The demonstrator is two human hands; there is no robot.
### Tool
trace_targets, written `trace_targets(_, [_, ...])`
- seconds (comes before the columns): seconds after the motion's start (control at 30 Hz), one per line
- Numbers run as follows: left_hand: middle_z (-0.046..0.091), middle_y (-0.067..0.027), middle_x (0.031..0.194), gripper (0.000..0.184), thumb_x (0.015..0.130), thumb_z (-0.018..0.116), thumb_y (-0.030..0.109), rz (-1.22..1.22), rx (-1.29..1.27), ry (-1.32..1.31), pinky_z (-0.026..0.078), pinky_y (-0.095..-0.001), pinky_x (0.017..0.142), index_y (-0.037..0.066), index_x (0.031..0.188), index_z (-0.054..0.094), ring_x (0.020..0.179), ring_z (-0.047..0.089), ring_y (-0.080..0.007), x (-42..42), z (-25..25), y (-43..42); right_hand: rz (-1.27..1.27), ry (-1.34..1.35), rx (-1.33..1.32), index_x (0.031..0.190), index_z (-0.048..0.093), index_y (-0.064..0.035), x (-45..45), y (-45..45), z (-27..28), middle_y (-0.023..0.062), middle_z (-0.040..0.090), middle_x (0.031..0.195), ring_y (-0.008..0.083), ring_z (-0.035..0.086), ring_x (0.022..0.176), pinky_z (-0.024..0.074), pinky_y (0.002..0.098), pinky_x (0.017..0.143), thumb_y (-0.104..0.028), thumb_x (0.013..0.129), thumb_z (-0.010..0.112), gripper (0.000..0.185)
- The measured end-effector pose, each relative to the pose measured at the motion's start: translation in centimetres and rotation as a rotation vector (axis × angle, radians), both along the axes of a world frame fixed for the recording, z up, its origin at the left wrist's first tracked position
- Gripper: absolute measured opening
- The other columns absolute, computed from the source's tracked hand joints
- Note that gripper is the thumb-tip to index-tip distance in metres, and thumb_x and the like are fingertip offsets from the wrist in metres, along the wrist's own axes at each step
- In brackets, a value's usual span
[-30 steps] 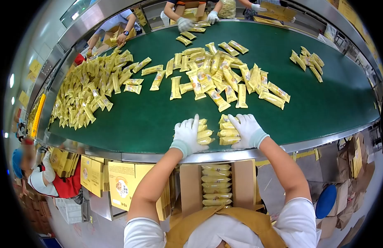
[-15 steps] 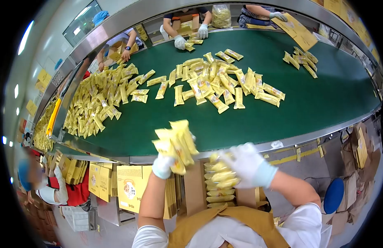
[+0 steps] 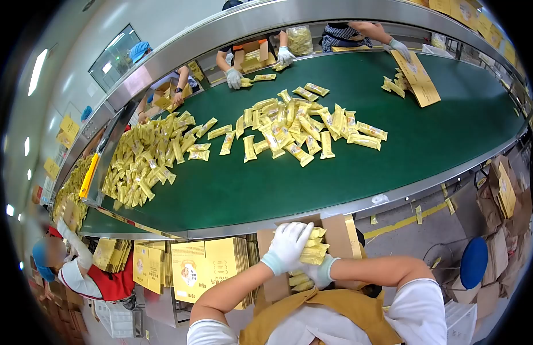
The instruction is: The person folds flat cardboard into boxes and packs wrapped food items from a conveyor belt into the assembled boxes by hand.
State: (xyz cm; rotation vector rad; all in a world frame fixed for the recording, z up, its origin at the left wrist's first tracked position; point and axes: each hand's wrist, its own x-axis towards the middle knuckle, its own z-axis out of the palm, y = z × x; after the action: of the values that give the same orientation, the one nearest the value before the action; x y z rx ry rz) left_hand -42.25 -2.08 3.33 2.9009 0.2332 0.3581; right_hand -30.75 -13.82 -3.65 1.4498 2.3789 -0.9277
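Note:
My gloved left hand [image 3: 289, 244] is over the open carton [image 3: 339, 234] in front of my body. It is closed on several yellow snack packets [image 3: 315, 245], which are stacked in a bunch. Lower in the carton, my gloved right hand [image 3: 321, 272] presses against the underside of the same bunch, its fingers mostly hidden behind the packets and the carton. Other packets [image 3: 301, 282] lie in the carton close to my chest.
On the green conveyor belt [image 3: 243, 187] lie a middle pile of packets [image 3: 289, 123] and a larger left heap [image 3: 142, 155]. Co-workers' hands [image 3: 234, 78] work across the belt; one holds a flat yellow cardboard [image 3: 417, 80]. Folded cartons [image 3: 188, 267] stand at left, a blue stool [image 3: 474, 263] at right.
My left hand has brought its bunch of packets from above the belt edge down to the carton. My right hand has moved down into the carton. Across the belt, a co-worker's cardboard has swung lower.

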Motion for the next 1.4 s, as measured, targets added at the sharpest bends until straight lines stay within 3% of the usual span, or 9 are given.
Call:
trace_targets(0.17, [0.054, -0.0163, 0.121, 0.097, 0.063, 0.083, 0.041, 0.161, 0.189, 0.042, 0.034, -0.0493, 0.104, 0.000, 0.142, 0.045, 0.119, 0.051, -0.0325, -0.1, -1.7, -1.6, -0.057, -0.153, -0.096, 0.156, 0.032, -0.0152, -1.1, -0.7, 3.0, 0.0165, 0.040, 0.156, 0.0341, 0.039, 0.143, 0.0301, 0.0520, 0.116, -0.051, 0.077, 0.074, 0.096])
trace_targets(0.27, [0.054, -0.0151, 0.122, 0.088, 0.074, 0.075, 0.036, 0.200, 0.334, 0.247, 0.034, -0.0500, 0.105, 0.002, 0.148, 0.041, 0.120, 0.050, -0.0310, 0.4, -2.9, -1.9, -0.059, -0.267, 0.001, 0.149, 0.042, -0.0079, -1.8, -1.3, 5.7, 0.0226, 0.058, 0.134, 0.0386, 0.064, 0.114, 0.0486, 0.0549, 0.094, -0.034, 0.088, 0.065, 0.070])
trace_targets(0.47, [0.048, -0.0190, 0.135, 0.113, 0.065, 0.081, 0.029, 0.121, 0.069, 0.524, 0.030, -0.0489, 0.109, 0.001, 0.156, 0.022, 0.129, 0.044, -0.0339, 2.0, -5.3, -0.8, 0.010, -0.474, 0.050, 0.149, 0.043, -0.0132, -4.3, 0.1, 0.1, 0.0162, 0.066, 0.125, 0.0373, 0.067, 0.108, 0.0514, 0.0595, 0.073, -0.029, 0.095, 0.055, 0.058])
trace_targets(0.57, [0.043, -0.0216, 0.142, 0.126, 0.058, 0.085, 0.033, 0.016, 0.001, 0.736, 0.029, -0.0478, 0.112, 0.000, 0.158, 0.016, 0.133, 0.042, -0.0366, 2.9, -5.2, 0.4, 0.080, -0.486, -0.107, 0.149, 0.048, -0.0102, -4.7, 1.4, 0.8, 0.0133, 0.058, 0.140, 0.0301, 0.063, 0.119, 0.0506, 0.0552, 0.091, -0.044, 0.088, 0.065, 0.072])
trace_targets(0.77, [0.037, -0.0205, 0.154, 0.093, 0.076, 0.079, 0.039, -0.206, -0.187, 0.936, 0.036, -0.0482, 0.114, 0.002, 0.151, 0.037, 0.140, 0.039, -0.0373, 2.3, 3.3, 4.3, 0.009, 0.391, -0.369, 0.139, 0.056, -0.0044, 6.3, 3.8, 8.5, 0.0130, 0.068, 0.126, 0.0259, 0.067, 0.110, 0.0535, 0.0379, 0.092, -0.040, 0.095, 0.063, 0.056])
trace_targets(0.9, [0.055, -0.0203, 0.141, 0.054, 0.094, 0.066, 0.023, -0.382, -1.259, 0.710, 0.042, -0.0389, 0.111, 0.001, 0.141, 0.052, 0.133, 0.052, -0.0258, 1.7, 8.2, 13.9, -0.567, 0.832, 0.053, 0.127, 0.065, -0.0034, 16.1, 6.8, 11.0, 0.0180, 0.069, 0.120, 0.0261, 0.064, 0.114, 0.0477, 0.0369, 0.102, -0.041, 0.095, 0.064, 0.049])
trace_targets(1.1, [0.052, -0.0225, 0.142, 0.082, 0.082, 0.077, 0.047, 0.390, -0.385, 0.132, 0.040, -0.0417, 0.113, 0.003, 0.145, 0.048, 0.135, 0.049, -0.0324, 10.2, 1.2, 25.1, -0.991, 0.107, 0.679, 0.144, 0.051, -0.0144, 23.3, 19.4, 4.9, 0.0191, 0.048, 0.143, 0.0368, 0.049, 0.131, 0.0407, 0.0459, 0.109, -0.054, 0.078, 0.073, 0.080])
trace_targets(1.3, [0.042, -0.0204, 0.152, 0.119, 0.058, 0.079, 0.072, 0.783, -0.148, 0.358, 0.023, -0.0652, 0.115, 0.043, 0.158, 0.021, 0.142, 0.040, -0.0364, 18.3, -1.9, 29.2, -1.108, -0.090, 0.350, 0.158, 0.025, -0.0339, 22.8, 28.9, 5.6, 0.0208, 0.022, 0.162, 0.0533, 0.022, 0.146, 0.0303, 0.0650, 0.113, -0.070, 0.059, 0.081, 0.120])
trace_targets(1.4, [0.053, -0.0150, 0.140, 0.114, 0.058, 0.080, 0.069, 0.689, -0.206, 0.315, 0.017, -0.0689, 0.114, 0.040, 0.156, 0.029, 0.137, 0.045, -0.0335, 18.0, -3.3, 30.8, -1.022, -0.236, 0.355, 0.154, 0.038, -0.0323, 22.4, 29.7, 4.1, 0.0198, 0.024, 0.161, 0.0514, 0.016, 0.148, 0.0270, 0.0689, 0.111, -0.077, 0.064, 0.069, 0.105])
